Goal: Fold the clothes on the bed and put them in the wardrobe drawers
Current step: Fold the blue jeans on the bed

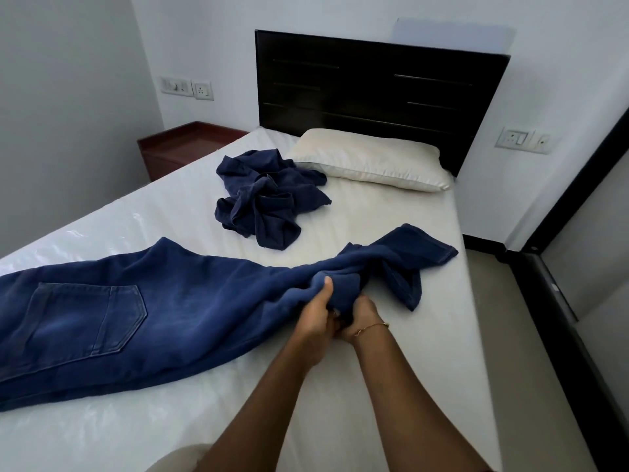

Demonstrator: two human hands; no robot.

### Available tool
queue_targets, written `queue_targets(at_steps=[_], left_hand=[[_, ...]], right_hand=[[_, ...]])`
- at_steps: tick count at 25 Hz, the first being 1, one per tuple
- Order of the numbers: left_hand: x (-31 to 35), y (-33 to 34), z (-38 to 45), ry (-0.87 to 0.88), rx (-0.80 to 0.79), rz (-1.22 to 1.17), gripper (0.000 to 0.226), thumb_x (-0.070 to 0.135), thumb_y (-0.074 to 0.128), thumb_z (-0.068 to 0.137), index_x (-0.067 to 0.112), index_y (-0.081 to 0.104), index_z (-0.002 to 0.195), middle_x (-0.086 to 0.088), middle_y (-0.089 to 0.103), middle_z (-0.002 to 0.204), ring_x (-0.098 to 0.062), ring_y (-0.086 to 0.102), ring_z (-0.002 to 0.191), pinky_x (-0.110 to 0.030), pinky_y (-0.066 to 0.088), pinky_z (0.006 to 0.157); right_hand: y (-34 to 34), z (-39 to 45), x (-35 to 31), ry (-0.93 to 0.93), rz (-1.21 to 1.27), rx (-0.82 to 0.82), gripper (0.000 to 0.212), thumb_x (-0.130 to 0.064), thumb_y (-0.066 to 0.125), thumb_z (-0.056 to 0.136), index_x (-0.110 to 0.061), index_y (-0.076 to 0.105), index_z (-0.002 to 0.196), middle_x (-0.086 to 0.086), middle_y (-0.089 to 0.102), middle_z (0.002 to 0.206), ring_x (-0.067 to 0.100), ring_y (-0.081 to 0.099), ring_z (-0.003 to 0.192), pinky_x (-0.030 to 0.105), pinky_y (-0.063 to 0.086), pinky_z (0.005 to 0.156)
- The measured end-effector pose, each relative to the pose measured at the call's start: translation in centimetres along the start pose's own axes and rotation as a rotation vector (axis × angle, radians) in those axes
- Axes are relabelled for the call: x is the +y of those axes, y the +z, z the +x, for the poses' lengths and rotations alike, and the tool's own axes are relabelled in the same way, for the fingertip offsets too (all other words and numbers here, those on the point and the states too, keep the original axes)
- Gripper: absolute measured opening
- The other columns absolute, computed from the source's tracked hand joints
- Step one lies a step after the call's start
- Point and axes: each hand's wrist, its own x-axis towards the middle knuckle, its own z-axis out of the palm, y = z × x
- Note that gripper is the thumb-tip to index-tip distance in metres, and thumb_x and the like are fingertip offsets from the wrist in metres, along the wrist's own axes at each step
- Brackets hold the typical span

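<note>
Between both hands' fingers, bunched jeans.

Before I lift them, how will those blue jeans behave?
The jeans will probably drape and sag: they bunch where both hands grip. Likely heavyish, since the thick denim sprawls across the bed. Unlikely to slip.

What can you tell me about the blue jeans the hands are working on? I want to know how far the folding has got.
The blue jeans look like soft, faded denim with orange stitching. They lie unfolded across the white bed, seat side up, a back pocket showing at the left. The leg ends are bunched and twisted at the right, one hem near the bed's edge. Both the left hand and right hand grip the bunched cloth.
</note>
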Motion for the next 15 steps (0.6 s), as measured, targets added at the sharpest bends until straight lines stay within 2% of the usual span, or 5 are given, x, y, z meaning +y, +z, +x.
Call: queue_targets(at_steps=[3,5,7,11,15], left_hand=[[0.8,0.5,-0.5,0.032,-0.164,-0.388,0.057,0.045,0.028,0.099,0.001,0.045,0.132,-0.022,0.057,0.127,-0.033,0.055,0.118,-0.043,0.049,0.095],[0.5,0.7,-0.5,0.032,-0.212,-0.454,0.058,0.046,0.028,0.098,0.0,0.048,0.127,-0.024,0.06,0.122,-0.033,0.062,0.108,-0.042,0.053,0.087],[-0.3,1.5,-1.0,0.013,-0.199,-0.47,0.05,0.039,0.032,0.099,0.002,0.05,0.125,-0.022,0.064,0.115,-0.031,0.068,0.097,-0.041,0.055,0.082],[-2.5,2.9,-2.1,-0.06,-0.018,-0.278,0.028,0.023,0.042,0.098,0.003,0.055,0.112,-0.018,0.069,0.096,-0.03,0.068,0.084,-0.037,0.058,0.071],[-4.8,2.6,-2.8,-0.313,0.151,-0.021,0.027,0.02,0.049,0.095,0.006,0.047,0.119,-0.019,0.059,0.098,-0.033,0.059,0.082,-0.041,0.056,0.059]], right_hand=[[-0.2,-1.0,-3.0,-0.072,0.064,-0.042,0.039,-0.033,0.039,0.099,-0.001,0.061,0.092,0.017,0.07,0.074,0.027,0.067,0.065,0.028,0.055,0.049],[-0.5,-1.2,-5.2,-0.329,-0.003,0.069,0.024,-0.014,0.049,0.094,-0.003,0.061,0.111,0.016,0.066,0.106,0.027,0.064,0.09,0.032,0.055,0.073],[-1.3,-2.5,-6.9,-0.685,-0.101,0.269,0.036,0.006,0.049,0.083,-0.008,0.063,0.113,0.01,0.058,0.117,0.022,0.057,0.102,0.03,0.047,0.091],[-4.3,-4.9,-5.6,-1.223,-0.413,0.607,0.047,0.018,0.047,0.073,-0.004,0.067,0.11,0.012,0.038,0.126,0.017,0.041,0.113,0.015,0.033,0.098],[-11.1,-3.7,-1.4,-0.722,-0.204,0.805,0.05,0.013,0.057,0.076,-0.011,0.061,0.119,0.01,0.024,0.139,0.033,0.045,0.117,0.038,0.045,0.1]])
